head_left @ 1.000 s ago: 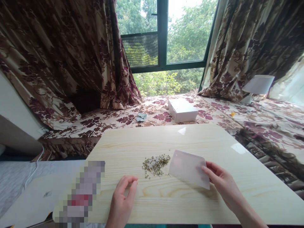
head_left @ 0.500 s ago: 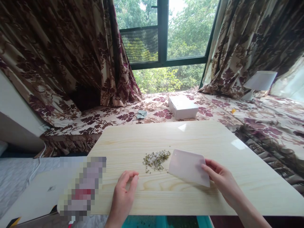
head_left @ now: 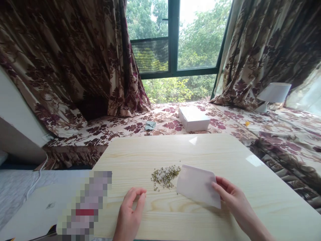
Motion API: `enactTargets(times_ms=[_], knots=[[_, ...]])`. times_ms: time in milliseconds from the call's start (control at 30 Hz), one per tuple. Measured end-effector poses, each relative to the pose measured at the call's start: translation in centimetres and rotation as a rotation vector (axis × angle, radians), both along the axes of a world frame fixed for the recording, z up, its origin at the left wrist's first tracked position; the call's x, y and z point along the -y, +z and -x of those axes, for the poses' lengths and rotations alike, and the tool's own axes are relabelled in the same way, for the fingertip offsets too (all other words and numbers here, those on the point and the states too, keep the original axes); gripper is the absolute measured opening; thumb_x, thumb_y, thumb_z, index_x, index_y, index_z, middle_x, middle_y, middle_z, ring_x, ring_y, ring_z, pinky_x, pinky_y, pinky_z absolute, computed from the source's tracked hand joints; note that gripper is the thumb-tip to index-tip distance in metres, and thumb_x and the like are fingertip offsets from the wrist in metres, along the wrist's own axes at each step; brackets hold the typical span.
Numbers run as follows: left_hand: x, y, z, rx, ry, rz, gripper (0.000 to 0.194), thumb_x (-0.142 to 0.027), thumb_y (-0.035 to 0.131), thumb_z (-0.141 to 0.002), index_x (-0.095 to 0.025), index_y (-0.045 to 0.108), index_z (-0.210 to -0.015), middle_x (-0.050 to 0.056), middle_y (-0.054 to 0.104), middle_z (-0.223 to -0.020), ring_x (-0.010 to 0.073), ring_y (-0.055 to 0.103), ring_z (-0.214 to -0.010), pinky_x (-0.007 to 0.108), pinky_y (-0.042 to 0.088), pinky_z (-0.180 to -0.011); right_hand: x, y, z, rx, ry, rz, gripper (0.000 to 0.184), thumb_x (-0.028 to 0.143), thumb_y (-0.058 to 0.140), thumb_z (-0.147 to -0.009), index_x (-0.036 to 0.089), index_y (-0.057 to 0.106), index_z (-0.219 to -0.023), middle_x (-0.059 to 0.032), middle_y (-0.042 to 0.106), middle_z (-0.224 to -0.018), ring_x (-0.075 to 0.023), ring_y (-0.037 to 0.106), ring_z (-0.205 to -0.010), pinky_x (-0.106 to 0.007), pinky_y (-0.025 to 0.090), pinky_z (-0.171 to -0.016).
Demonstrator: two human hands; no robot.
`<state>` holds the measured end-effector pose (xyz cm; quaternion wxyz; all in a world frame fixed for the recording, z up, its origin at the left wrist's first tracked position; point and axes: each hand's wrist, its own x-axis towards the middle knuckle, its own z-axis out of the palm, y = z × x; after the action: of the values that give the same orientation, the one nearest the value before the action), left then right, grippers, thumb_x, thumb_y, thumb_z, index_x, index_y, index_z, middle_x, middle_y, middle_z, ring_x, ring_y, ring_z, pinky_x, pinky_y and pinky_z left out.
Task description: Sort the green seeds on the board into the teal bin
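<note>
1. I have the right hand (head_left: 229, 194) gripping a pale plastic scraper (head_left: 197, 184) by its right end, thumb over the near face and fingers behind.
2. The pile (head_left: 164, 176) of small green beans mixed with white grains sits mid-surface (head_left: 127, 159), just left of the scraper. The scraper's left edge comes right up to the pile's right side; I can't tell from here whether the two touch.
3. What has changed over the last second is slight: the head view has dipped and come back up, and the scraper has edged a touch closer to the pile. The pile keeps its shape, with the white grains in its upper middle and the green spread around them, so I judge that the work on it has barely advanced.
4. My left hand (head_left: 130, 209) is empty, fingers loosely curled with only a narrow gap to the thumb. It has held its place below and left of the pile, apart from it.
5. I note two strays outside the pile: one bean (head_left: 180, 161) beyond the scraper's far corner, another bean (head_left: 177, 193) by its near corner.
</note>
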<state>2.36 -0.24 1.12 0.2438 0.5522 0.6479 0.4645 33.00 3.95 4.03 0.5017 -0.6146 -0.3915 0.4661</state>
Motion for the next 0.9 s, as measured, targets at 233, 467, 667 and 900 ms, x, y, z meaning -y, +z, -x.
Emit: enactTargets(times_ms=[233, 467, 667, 900], knots=[[-0.5, -1.3, 0.7, -0.037, -0.020, -0.066, 0.024, -0.041, 0.055, -0.081, -0.020, 0.067, -0.081, 0.006, 0.068, -0.086, 0.0214, 0.063, -0.087, 0.030, 0.052, -0.079, -0.4, -0.3, -0.1, -0.027, -0.053, -0.040, 0.036, 0.045, 0.072, -0.061, 0.021, 0.073, -0.087, -0.0081, 0.076, -0.086, -0.0288, 0.069, -0.080, -0.033, 0.056, -0.063], [-0.3, -0.7, 0.4, -0.010, -0.007, -0.076, 0.025, -0.042, 0.055, -0.081, -0.020, 0.067, -0.080, 0.006, 0.067, -0.086, 0.0211, 0.064, -0.085, 0.030, 0.052, -0.077, -0.7, 1.2, 0.9, 0.003, 0.055, -0.069, 0.034, 0.043, 0.071, -0.067, 0.020, 0.072, -0.091, -0.0089, 0.075, -0.090, -0.0283, 0.068, -0.088, -0.032, 0.056, -0.069], [-0.4, -0.8, 0.6, -0.025, -0.023, -0.093, 0.023, -0.039, 0.056, -0.081, -0.020, 0.068, -0.081, 0.006, 0.068, -0.086, 0.0209, 0.064, -0.085, 0.029, 0.053, -0.077, -1.1, 1.5, 1.0, -0.006, 0.080, -0.054, 0.036, 0.045, 0.075, -0.062, 0.019, 0.074, -0.086, -0.0087, 0.075, -0.084, -0.0282, 0.069, -0.084, -0.032, 0.056, -0.068], [-0.3, -0.5, 0.3, -0.017, -0.017, -0.067, 0.024, -0.041, 0.055, -0.081, -0.020, 0.066, -0.081, 0.006, 0.067, -0.086, 0.0206, 0.064, -0.084, 0.029, 0.053, -0.075, -1.7, 1.8, 1.4, -0.007, 0.092, -0.091, 0.036, 0.047, 0.075, -0.061, 0.020, 0.074, -0.084, -0.0086, 0.075, -0.083, -0.0274, 0.069, -0.083, -0.033, 0.056, -0.070]])
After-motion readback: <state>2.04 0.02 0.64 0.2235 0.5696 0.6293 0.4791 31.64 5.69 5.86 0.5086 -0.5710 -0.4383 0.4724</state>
